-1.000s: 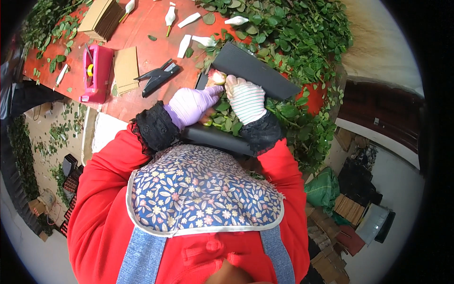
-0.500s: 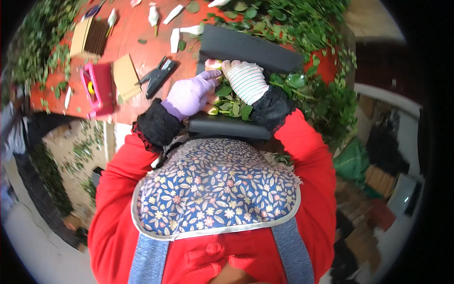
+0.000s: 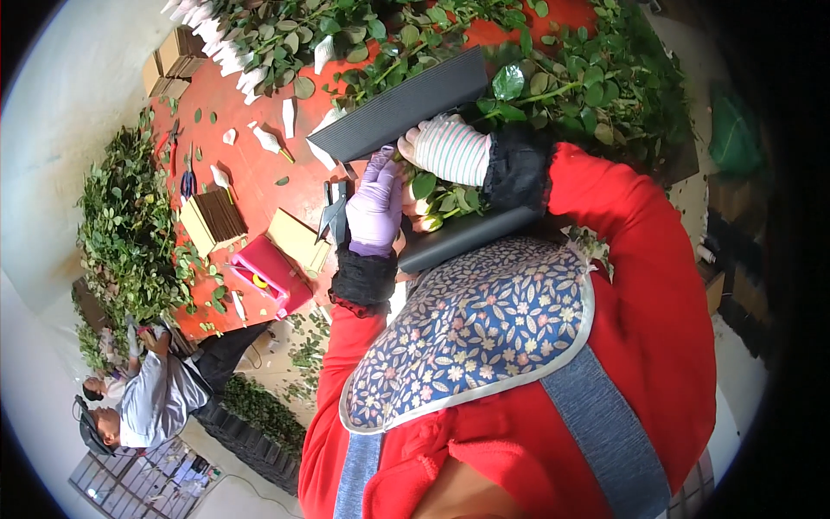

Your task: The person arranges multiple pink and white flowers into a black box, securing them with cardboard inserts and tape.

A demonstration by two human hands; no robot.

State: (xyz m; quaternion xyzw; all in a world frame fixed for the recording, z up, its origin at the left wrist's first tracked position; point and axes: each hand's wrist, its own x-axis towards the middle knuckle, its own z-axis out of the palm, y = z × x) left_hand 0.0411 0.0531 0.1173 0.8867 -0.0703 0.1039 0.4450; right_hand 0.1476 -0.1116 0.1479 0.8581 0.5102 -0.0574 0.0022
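Green rose stems [image 3: 432, 203] between purple-gloved left hand [image 3: 376, 208] and striped-gloved right hand [image 3: 445, 147].

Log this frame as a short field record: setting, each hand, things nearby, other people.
Setting: red table strewn with leafy stems
Left hand: purple glove, on flower stems between two dark corrugated sheets
Right hand: striped white glove, gripping the same stems
Nearby: black shears, pink box, cardboard pieces
Others: a person at lower left

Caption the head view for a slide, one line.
Gloved left hand and right hand press rose stems inside a dark corrugated sheet on a red table.
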